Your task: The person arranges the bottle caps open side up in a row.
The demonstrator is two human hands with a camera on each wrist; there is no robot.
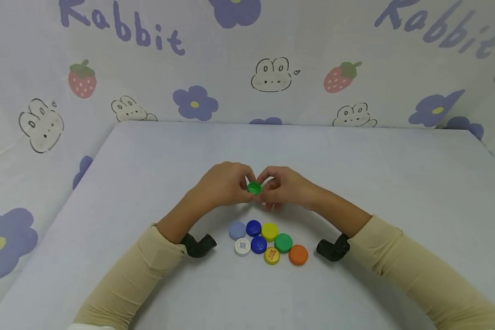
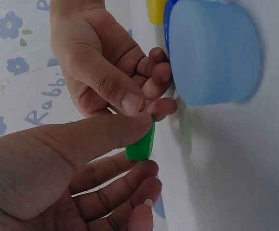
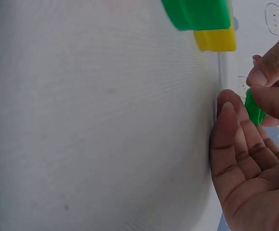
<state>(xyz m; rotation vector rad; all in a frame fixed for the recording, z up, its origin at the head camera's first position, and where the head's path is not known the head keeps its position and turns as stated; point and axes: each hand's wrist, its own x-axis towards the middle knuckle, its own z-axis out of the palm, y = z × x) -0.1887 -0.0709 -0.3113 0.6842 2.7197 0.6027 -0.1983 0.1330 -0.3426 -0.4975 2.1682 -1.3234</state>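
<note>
Both hands meet over the table behind a group of bottle caps. Between them is a small green bottle cap [image 1: 254, 188], its hollow side turned toward the head camera. My left hand [image 1: 227, 185] pinches it with thumb and fingers, as the left wrist view shows the green cap [image 2: 140, 147] under the thumb. From the other side, my right hand [image 1: 288, 187] holds the rim. In the right wrist view, the right thumb lies against the green cap [image 3: 254, 107], with the other fingers loosely bent. Fingertips partly cover the cap in each view.
Nearer than the hands lie a light blue cap [image 1: 237, 230], two dark blue caps [image 1: 253, 228], a white cap [image 1: 242, 247], two yellow caps [image 1: 270, 232], another green cap [image 1: 283, 243] and an orange cap [image 1: 298, 255]. The white table [image 1: 181, 293] meets a printed cloth [image 1: 227, 68] behind.
</note>
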